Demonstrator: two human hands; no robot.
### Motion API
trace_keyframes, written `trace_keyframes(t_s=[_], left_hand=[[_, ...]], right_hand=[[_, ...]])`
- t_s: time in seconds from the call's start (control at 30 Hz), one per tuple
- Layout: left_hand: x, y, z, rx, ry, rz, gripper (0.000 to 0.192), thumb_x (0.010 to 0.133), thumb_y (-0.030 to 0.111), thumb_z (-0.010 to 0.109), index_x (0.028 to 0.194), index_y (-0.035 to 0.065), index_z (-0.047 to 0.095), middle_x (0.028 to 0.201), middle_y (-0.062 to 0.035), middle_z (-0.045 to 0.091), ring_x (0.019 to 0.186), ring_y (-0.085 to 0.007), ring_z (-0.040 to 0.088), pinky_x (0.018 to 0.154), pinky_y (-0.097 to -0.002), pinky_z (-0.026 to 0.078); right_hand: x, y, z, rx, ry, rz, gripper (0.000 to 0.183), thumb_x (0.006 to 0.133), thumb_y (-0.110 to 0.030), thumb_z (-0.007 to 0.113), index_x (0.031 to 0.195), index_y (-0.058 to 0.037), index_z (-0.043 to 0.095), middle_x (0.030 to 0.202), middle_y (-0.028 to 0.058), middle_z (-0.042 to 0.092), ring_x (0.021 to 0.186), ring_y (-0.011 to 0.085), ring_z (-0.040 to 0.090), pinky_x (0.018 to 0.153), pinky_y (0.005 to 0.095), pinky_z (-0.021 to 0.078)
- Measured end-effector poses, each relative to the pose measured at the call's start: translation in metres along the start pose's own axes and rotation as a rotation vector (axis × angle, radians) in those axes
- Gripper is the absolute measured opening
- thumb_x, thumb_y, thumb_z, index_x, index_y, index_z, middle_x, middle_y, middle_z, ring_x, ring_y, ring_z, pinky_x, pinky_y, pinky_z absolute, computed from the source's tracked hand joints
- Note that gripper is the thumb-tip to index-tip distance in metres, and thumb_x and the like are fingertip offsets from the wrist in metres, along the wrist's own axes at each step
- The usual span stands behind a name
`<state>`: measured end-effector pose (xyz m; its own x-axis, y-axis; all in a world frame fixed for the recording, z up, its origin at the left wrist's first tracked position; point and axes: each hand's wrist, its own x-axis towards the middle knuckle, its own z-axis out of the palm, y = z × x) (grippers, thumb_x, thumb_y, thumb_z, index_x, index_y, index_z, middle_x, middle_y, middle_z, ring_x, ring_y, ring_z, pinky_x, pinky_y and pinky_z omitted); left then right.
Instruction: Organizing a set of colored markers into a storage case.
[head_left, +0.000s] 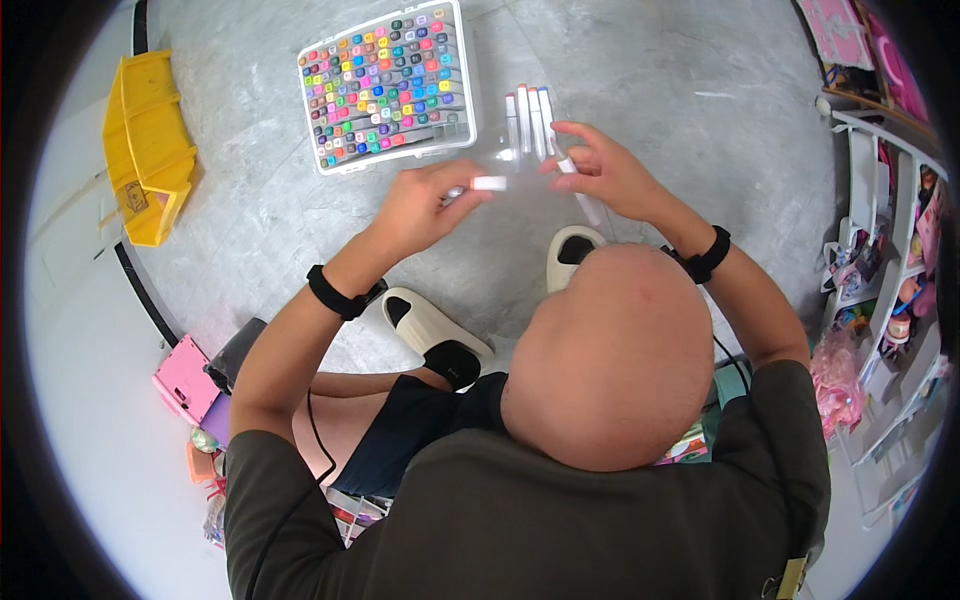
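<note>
My left hand (435, 199) holds a white marker cap (489, 183) between thumb and forefinger; a pale marker part shows below the fingers. To the right, my right hand (592, 169) has its thumb and fingers around a white marker (577, 187) that slants down over the floor. Several markers (529, 120) with coloured ends lie side by side on the grey floor (637, 67), just beyond my right fingertips. At the upper left stands a clear plastic case (474, 90) with a white rim, packed with upright colour-capped markers (375, 86).
A yellow plastic piece (150, 150) lies at the left. Cream slides are on my feet, one (435, 326) at centre left, the other (562, 259) below my right hand. White shelves (892, 262) with toys stand at the right; a pink case (187, 379) lies lower left.
</note>
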<state>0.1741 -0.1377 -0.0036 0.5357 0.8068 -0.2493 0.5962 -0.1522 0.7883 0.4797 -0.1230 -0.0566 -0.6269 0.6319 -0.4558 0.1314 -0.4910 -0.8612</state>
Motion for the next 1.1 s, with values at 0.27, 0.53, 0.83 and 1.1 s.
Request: trace_keyframes(t_s=[0.27,0.53,0.83,1.1], left_hand=[[0.001,-0.002,0.006,-0.112,0.066,-0.114,0.018,0.097,0.021,0.072,0.109,0.0083,0.072,0.09,-0.0104,0.074,0.076,-0.0274,0.073,0.068,-0.0361,0.058],[0.004,-0.006,0.009,-0.124,0.086,-0.126,0.02,0.098,0.023,0.071,0.108,0.0066,0.071,0.086,-0.0115,0.074,0.073,-0.0271,0.074,0.066,-0.0358,0.057],[0.005,-0.01,0.012,-0.108,0.107,-0.144,0.022,0.099,0.025,0.07,0.107,0.0051,0.07,0.085,-0.0125,0.073,0.073,-0.0284,0.073,0.066,-0.0365,0.057],[0.003,-0.021,0.024,-0.09,0.054,-0.255,0.025,0.099,0.029,0.07,0.106,0.0054,0.07,0.085,-0.014,0.073,0.075,-0.0315,0.073,0.067,-0.0388,0.057]], right_hand=[[-0.002,-0.012,-0.004,0.39,-0.063,-0.012,0.06,0.105,-0.006,0.055,0.158,-0.0016,0.026,0.143,0.023,0.06,0.131,0.0297,0.062,0.113,0.0406,0.0481],[0.0,-0.015,-0.01,0.573,-0.095,-0.103,0.063,0.107,-0.011,0.054,0.161,-0.0033,0.024,0.153,0.0246,0.049,0.144,0.0323,0.048,0.122,0.0433,0.0381],[0.007,-0.005,-0.015,0.634,-0.09,-0.082,0.06,0.107,-0.016,0.055,0.158,-0.0015,0.028,0.156,0.0251,0.046,0.146,0.0317,0.045,0.123,0.0444,0.0352],[0.036,0.078,-0.043,-0.123,0.573,0.141,0.035,0.094,-0.016,0.073,0.123,0.0006,0.063,0.117,0.0124,0.071,0.105,0.0228,0.068,0.092,0.0358,0.053]])
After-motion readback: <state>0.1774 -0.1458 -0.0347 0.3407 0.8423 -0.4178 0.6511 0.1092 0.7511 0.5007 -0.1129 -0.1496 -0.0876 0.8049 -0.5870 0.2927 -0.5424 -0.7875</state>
